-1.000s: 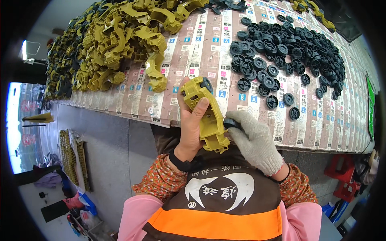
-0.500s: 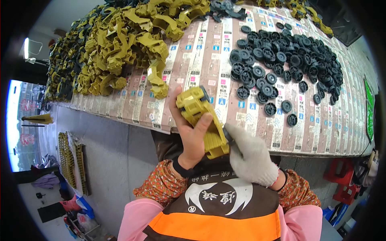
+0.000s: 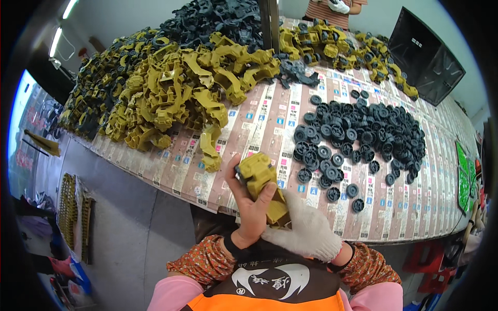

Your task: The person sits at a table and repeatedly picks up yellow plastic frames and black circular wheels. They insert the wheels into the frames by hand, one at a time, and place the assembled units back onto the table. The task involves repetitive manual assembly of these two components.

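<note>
A yellow toy truck (image 3: pixel 262 179) is held above the table's near edge, its cab end pointing away from me. My left hand (image 3: pixel 250 210), bare, grips it from the left with the thumb across its top. My right hand (image 3: pixel 306 228) wears a pale knit glove and closes round the truck's right side and near end. Its fingertips are partly hidden, and any wheel under them cannot be made out. Beyond my right hand lies a spread of black toy wheels (image 3: pixel 358 140). To the left is a heap of yellow plastic truck bodies (image 3: pixel 161 98).
The table (image 3: pixel 249 127) is covered in printed striped sheets. Black plastic parts (image 3: pixel 215 23) are piled at the back beside a dark post (image 3: pixel 269 26). More yellow trucks (image 3: pixel 332 46) lie at the far side, where another person (image 3: pixel 332 13) stands. A black panel (image 3: pixel 428 57) leans at the back right.
The view has tipped up, bringing the far side and another person into sight. My right hand has shifted from the truck's side to wrap its near end; the left keeps its hold.
</note>
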The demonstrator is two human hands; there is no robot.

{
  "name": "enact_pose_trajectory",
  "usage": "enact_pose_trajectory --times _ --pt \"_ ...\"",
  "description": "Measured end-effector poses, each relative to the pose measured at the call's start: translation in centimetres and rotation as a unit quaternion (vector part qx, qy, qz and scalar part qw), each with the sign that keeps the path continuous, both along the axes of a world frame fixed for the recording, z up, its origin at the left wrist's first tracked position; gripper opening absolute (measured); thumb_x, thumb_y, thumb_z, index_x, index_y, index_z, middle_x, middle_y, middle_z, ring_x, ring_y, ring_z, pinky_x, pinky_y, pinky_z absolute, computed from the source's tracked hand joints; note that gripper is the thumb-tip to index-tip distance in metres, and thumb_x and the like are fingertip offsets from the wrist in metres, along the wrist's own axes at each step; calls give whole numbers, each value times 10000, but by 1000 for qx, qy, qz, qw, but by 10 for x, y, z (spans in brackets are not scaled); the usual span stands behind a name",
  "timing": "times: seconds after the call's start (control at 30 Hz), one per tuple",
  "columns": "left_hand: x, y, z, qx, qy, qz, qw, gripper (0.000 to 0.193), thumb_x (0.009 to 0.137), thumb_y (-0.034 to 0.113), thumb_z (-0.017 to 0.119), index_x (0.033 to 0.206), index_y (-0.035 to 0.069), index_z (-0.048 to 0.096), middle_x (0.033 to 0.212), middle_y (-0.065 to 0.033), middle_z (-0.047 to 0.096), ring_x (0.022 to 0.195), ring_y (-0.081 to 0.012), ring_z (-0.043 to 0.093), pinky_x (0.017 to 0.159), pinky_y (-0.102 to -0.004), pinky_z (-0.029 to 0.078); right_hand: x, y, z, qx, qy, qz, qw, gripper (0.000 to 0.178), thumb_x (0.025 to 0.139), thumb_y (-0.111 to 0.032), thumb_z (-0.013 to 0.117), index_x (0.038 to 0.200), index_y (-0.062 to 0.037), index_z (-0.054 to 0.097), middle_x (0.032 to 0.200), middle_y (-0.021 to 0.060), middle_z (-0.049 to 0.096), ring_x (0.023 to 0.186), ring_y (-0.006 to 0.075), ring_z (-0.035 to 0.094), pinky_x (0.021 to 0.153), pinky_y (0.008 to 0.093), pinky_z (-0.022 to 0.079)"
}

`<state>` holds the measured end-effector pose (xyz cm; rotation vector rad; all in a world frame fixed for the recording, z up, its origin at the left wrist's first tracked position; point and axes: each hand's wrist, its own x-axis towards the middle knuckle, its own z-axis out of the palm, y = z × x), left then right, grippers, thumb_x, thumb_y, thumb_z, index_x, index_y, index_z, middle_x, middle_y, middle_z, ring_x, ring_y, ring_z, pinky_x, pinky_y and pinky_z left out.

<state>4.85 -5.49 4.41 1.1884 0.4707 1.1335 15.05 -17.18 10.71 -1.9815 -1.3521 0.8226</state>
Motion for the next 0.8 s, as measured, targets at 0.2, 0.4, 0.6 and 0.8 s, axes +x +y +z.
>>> enact_pose_trajectory --times 0.2,0.4,0.6,0.8 --pt "-12 36 3 -96 -9 -127 987 893 1018 125 714 1683 204 124 1421 -118 490 1231 -196 574 1037 -322 493 69 39 8 -4 354 -108 929 622 926 -283 737 1393 55 504 1065 139 706 828 186 741 652 300 605" --pt "-55 75 -20 -138 53 -13 989 520 1039 116 624 1521 131 431 1287 -23 589 1100 -107 595 874 -236 492 193 129 40 116 345 -155 919 383 951 -316 714 1120 24 668 1062 159 698 806 208 736 651 309 616" --pt "-71 107 -1 -23 71 81 994 405 1039 108 605 1432 105 508 1157 16 600 1039 -78 570 851 -234 463 305 226 92 322 95 -208 919 627 966 -342 714 1410 74 567 1285 195 667 949 221 702 841 336 587" --pt "-92 160 -1 85 145 178 970 418 1007 33 639 1408 68 528 1152 -29 590 1057 -123 549 984 -304 464 217 209 60 203 46 -98 973 570 926 -233 713 1402 61 603 1224 163 702 941 197 683 844 318 562"
